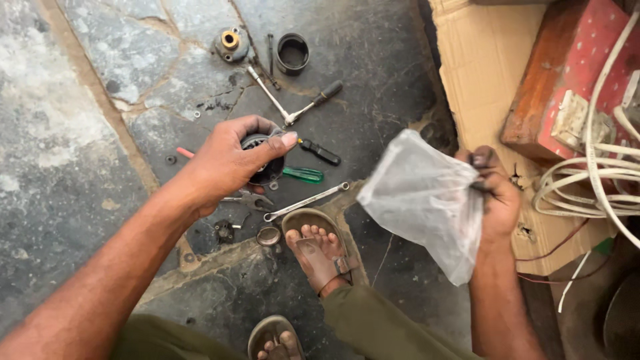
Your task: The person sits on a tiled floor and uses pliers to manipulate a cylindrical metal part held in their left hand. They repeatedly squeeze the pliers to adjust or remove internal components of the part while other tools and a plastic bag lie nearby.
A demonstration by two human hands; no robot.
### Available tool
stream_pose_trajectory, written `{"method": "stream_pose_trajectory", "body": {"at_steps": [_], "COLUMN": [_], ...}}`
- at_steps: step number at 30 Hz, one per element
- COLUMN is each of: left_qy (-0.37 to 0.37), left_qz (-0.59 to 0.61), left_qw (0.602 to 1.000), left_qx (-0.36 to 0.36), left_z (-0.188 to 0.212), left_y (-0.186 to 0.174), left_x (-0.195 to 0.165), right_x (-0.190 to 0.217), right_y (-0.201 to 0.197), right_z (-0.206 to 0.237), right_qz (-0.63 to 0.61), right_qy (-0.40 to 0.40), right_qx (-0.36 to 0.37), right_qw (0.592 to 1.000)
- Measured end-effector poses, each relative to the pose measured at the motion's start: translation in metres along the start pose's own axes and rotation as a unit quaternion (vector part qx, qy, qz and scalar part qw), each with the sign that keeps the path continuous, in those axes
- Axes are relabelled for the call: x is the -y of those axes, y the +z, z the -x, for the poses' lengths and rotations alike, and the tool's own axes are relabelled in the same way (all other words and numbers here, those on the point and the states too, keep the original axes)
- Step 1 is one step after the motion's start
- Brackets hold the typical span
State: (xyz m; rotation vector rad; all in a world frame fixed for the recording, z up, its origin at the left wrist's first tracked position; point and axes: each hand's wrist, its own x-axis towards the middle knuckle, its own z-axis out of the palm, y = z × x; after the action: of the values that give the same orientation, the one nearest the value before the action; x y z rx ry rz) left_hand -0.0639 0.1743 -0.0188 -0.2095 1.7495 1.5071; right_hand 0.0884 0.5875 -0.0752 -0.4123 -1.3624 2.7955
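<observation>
Head view: I see my left hand [233,160] reached out over the stone floor [80,133], its grip curled tight around a dark round motor part [265,163], thumb on top. My right hand [497,197] is raised near the cardboard [480,67], grip pinched on a crumpled clear plastic bag [427,200] that hangs down; I cannot tell what it contains. Below the left hand lie a green-handled screwdriver [303,175], a spanner [307,201] and pliers [247,199]. My sandalled foot [319,250] rests just beside the spanner.
</observation>
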Motion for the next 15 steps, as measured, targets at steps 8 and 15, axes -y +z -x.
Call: {"method": "stream_pose_trajectory", "body": {"at_steps": [8, 15], "left_qy": [-0.019, -0.029], "left_qz": [0.023, 0.068], "left_qw": [0.999, 0.995], "left_qx": [-0.020, -0.064], "left_z": [-0.003, 0.007], "left_y": [-0.006, -0.027], "left_x": [0.006, 0.018], "right_x": [-0.049, -0.094], "right_y": [-0.023, 0.054], "right_z": [0.039, 0.021], "right_qz": [0.484, 0.456], "right_qy": [-0.091, -0.026], "right_qx": [-0.264, -0.164], "right_qw": [0.829, 0.874]}}
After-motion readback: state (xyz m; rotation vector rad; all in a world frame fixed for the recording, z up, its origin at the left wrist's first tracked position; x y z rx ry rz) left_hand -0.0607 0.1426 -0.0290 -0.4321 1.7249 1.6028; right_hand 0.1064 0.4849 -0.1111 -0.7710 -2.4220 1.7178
